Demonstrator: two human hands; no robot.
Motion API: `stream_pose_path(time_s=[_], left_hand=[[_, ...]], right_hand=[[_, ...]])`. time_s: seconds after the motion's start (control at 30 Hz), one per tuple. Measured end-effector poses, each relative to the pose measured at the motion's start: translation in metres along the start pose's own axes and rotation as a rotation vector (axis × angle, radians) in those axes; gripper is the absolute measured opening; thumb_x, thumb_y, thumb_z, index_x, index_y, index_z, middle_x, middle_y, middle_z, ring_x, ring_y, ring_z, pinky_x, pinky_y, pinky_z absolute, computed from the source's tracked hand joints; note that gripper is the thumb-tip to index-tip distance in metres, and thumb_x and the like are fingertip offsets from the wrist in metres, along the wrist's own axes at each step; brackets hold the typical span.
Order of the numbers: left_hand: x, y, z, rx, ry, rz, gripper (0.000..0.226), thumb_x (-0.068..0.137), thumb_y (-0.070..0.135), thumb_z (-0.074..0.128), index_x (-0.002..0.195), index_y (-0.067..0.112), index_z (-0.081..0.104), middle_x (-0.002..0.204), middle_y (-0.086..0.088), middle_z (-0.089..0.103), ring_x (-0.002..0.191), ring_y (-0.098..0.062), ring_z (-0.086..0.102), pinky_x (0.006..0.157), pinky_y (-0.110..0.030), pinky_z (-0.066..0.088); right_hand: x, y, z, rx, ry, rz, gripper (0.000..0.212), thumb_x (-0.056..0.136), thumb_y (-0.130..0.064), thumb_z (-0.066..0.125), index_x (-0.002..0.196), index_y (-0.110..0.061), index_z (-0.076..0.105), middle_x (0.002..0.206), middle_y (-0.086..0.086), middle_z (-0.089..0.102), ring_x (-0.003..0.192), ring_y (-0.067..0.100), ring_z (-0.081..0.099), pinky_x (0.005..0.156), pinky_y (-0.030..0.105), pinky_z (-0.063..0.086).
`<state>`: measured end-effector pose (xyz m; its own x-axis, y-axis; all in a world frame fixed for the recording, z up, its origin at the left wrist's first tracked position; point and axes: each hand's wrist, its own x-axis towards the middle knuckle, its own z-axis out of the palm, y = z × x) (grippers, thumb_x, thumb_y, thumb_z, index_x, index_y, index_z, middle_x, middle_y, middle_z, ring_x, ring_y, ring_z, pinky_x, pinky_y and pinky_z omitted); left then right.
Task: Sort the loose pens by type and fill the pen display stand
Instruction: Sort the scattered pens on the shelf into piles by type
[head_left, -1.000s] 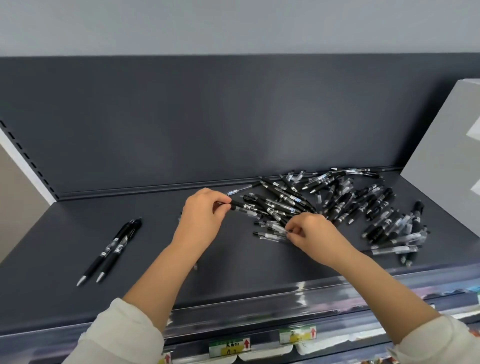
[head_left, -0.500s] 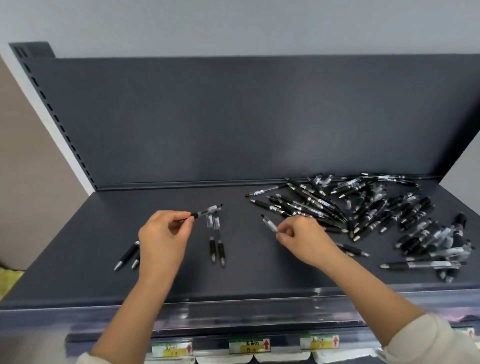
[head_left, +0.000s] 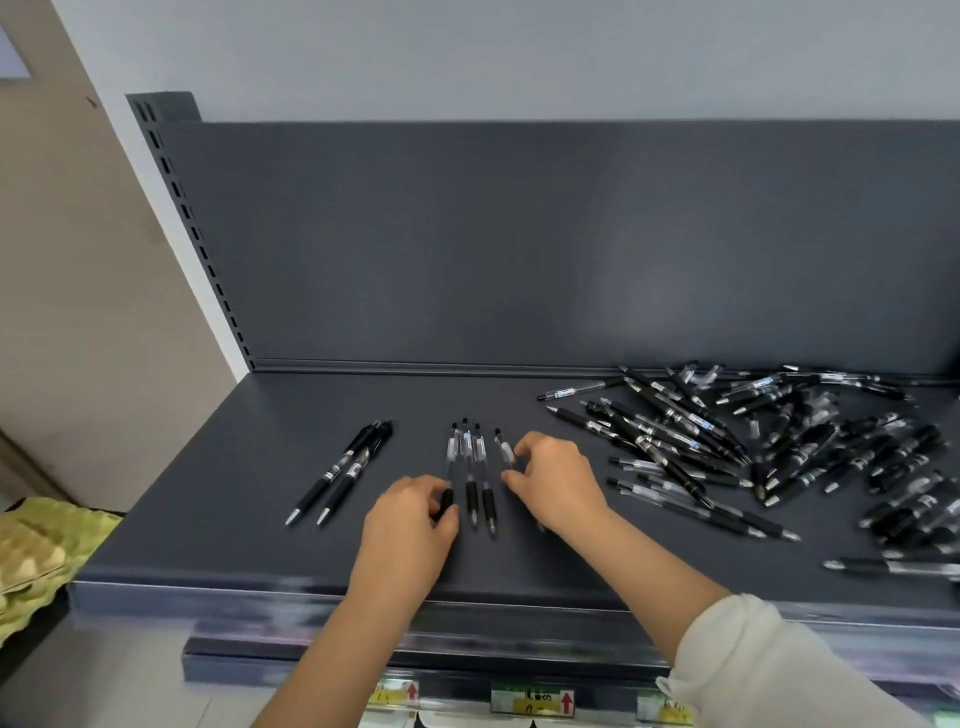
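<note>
A big loose heap of black and clear pens (head_left: 769, 447) covers the right half of the dark grey shelf (head_left: 270, 519). Two black pens (head_left: 343, 470) lie side by side at the left. In the middle a row of clear-barrelled pens with black grips (head_left: 475, 467) lies parallel. My left hand (head_left: 410, 525) pinches the black grip of the row's leftmost pen. My right hand (head_left: 550, 483) holds another clear pen (head_left: 505, 448) at the row's right side, its tip hidden under my fingers.
The shelf's dark back panel (head_left: 519, 249) rises behind the pens, with a slotted upright (head_left: 192, 228) at the left. A yellow-green egg carton (head_left: 36, 556) sits low at the left. Price labels (head_left: 530, 701) run along the lower shelf edge.
Both hands carried their clear pens left to the middle row, which now has more pens. The camera view shifted left, so the heap sits further right.
</note>
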<state>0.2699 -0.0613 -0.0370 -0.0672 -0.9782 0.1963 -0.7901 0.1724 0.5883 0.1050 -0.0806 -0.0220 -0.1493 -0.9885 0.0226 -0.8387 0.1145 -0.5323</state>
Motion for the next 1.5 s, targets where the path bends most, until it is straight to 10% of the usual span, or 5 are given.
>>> stream_pose_path(time_s=[0.3,0.6,1.07,1.5], left_hand=[[0.011,-0.004,0.000,0.004,-0.064,0.087,0.028,0.082,0.018,0.066,0.110,0.018,0.067,0.089,0.006,0.052,0.065,-0.002,0.053,0.072,-0.015,0.039],[0.013,0.029,0.006,0.068,-0.004,0.243,0.024,0.087,0.031,0.061,0.109,0.023,0.066,0.103,0.010,0.052,0.100,-0.013,0.050,0.075,-0.029,0.049],[0.017,0.118,0.056,0.146,-0.040,0.620,0.034,0.080,0.021,0.070,0.114,0.020,0.065,0.108,0.005,0.060,0.100,-0.020,0.055,0.082,-0.038,0.050],[0.027,0.097,0.036,0.158,0.054,0.347,0.020,0.095,0.027,0.050,0.107,0.024,0.065,0.095,0.007,0.064,0.091,-0.018,0.059,0.075,-0.031,0.043]], right_hand=[[-0.015,0.006,-0.004,-0.052,-0.005,-0.181,0.028,0.091,-0.029,0.055,0.115,-0.015,0.061,0.111,0.004,0.053,0.098,0.025,0.056,0.084,0.035,0.048],[-0.029,0.077,-0.064,-0.098,0.293,0.020,0.029,0.086,-0.025,0.063,0.113,-0.013,0.063,0.108,0.003,0.059,0.101,0.021,0.056,0.080,0.034,0.049],[-0.040,0.129,-0.103,-0.075,0.173,-0.053,0.028,0.092,-0.023,0.056,0.118,-0.017,0.063,0.095,-0.005,0.049,0.104,0.018,0.049,0.080,0.028,0.040],[-0.009,0.116,-0.111,0.199,0.162,-0.082,0.033,0.084,-0.025,0.067,0.117,-0.021,0.061,0.093,-0.009,0.058,0.085,0.009,0.055,0.077,0.019,0.042]])
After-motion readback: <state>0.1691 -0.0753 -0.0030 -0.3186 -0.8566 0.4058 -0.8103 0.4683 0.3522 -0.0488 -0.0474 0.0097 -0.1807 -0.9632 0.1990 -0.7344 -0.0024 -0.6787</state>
